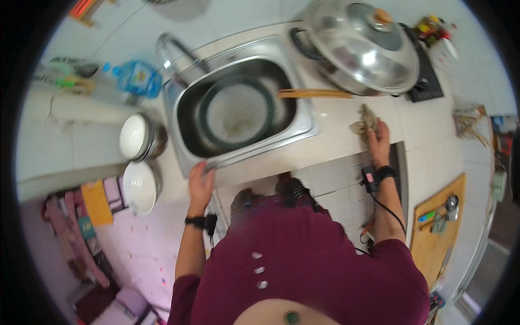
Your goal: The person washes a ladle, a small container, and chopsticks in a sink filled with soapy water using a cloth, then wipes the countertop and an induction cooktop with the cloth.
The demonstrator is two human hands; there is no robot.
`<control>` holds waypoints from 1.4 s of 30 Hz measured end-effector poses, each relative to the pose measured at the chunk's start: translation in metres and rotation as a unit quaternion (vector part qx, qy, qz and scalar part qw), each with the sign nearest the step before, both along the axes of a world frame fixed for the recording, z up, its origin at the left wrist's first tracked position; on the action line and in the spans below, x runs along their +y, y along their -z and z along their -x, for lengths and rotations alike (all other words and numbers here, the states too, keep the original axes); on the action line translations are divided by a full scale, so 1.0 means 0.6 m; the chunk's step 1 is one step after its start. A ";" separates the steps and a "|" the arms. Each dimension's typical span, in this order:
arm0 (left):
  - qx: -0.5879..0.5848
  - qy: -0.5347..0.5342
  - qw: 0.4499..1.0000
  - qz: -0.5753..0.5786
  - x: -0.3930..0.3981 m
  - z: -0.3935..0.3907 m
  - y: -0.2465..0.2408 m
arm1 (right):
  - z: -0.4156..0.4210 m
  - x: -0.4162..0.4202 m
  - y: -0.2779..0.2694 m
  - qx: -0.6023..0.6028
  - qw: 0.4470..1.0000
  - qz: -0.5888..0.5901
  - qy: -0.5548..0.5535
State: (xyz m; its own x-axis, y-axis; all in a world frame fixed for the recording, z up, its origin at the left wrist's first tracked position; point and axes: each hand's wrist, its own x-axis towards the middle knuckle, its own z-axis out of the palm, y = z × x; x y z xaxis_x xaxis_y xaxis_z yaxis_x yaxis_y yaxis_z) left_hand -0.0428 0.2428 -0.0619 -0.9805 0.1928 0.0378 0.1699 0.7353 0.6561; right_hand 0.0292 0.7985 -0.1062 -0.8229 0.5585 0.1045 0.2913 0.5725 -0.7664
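My right hand [380, 144] grips a crumpled brownish cloth [367, 118] against the pale countertop [337, 134], right of the sink. At the front left corner of the stainless steel sink [304, 126] is my left hand [201, 185], its fingertips at the rim. A small greyish patch shows between thumb and fingers there, too blurred to tell whether it is held. Inside the sink sits a round, dark-rimmed basin [239, 109] with cloudy contents. Several wooden chopsticks [317, 93] lie on the counter, their tips reaching over the sink's right edge.
A large lidded steel pot [361, 53] stands on a black cooktop [426, 87]. The faucet [178, 57] rises behind the sink. Left are stacked bowls [136, 136], a white bowl [140, 189] and a blue plastic bottle [140, 79]. A wooden board [434, 243] with utensils lies at right.
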 end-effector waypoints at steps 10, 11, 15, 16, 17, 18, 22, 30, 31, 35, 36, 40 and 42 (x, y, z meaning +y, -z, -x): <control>-0.007 0.113 0.968 0.224 0.007 0.060 0.028 | 0.023 -0.025 0.001 -0.042 0.974 -0.220 -0.034; 0.013 0.125 0.967 0.220 0.008 0.062 0.028 | 0.024 -0.024 0.002 -0.052 0.974 -0.219 -0.019; 0.007 0.147 0.970 0.193 -0.004 0.071 0.025 | 0.028 -0.059 -0.009 -0.045 0.975 -0.215 0.020; 0.021 0.151 0.969 0.193 -0.009 0.070 0.027 | 0.027 -0.068 -0.009 -0.029 0.970 -0.242 0.018; 0.035 0.155 0.968 0.192 -0.012 0.071 0.029 | 0.025 -0.079 -0.009 -0.038 0.971 -0.235 0.015; 0.021 0.154 0.969 0.192 -0.014 0.074 0.027 | 0.021 -0.094 -0.011 -0.048 0.973 -0.227 0.011; -0.009 0.162 0.968 0.192 -0.036 0.086 0.016 | 0.001 -0.171 -0.018 -0.040 0.977 -0.205 -0.043; -0.002 0.168 0.965 0.201 -0.033 0.092 0.013 | -0.020 -0.304 -0.027 -0.032 0.983 -0.132 -0.127; -0.017 0.169 0.964 0.205 -0.030 0.095 0.008 | -0.018 -0.299 -0.030 -0.035 0.982 -0.120 -0.140; -0.025 0.185 0.956 0.226 -0.025 0.105 0.001 | -0.014 -0.246 -0.034 -0.039 0.981 -0.114 -0.151; -0.013 0.192 0.954 0.229 -0.021 0.109 0.005 | -0.010 -0.222 -0.032 -0.034 0.983 -0.125 -0.133; 0.008 0.195 0.968 0.158 0.031 0.131 -0.015 | -0.002 -0.109 -0.022 -0.047 0.985 -0.165 -0.008; 0.003 0.191 0.973 0.128 0.073 0.141 -0.033 | 0.006 -0.063 -0.026 -0.066 0.980 -0.181 0.051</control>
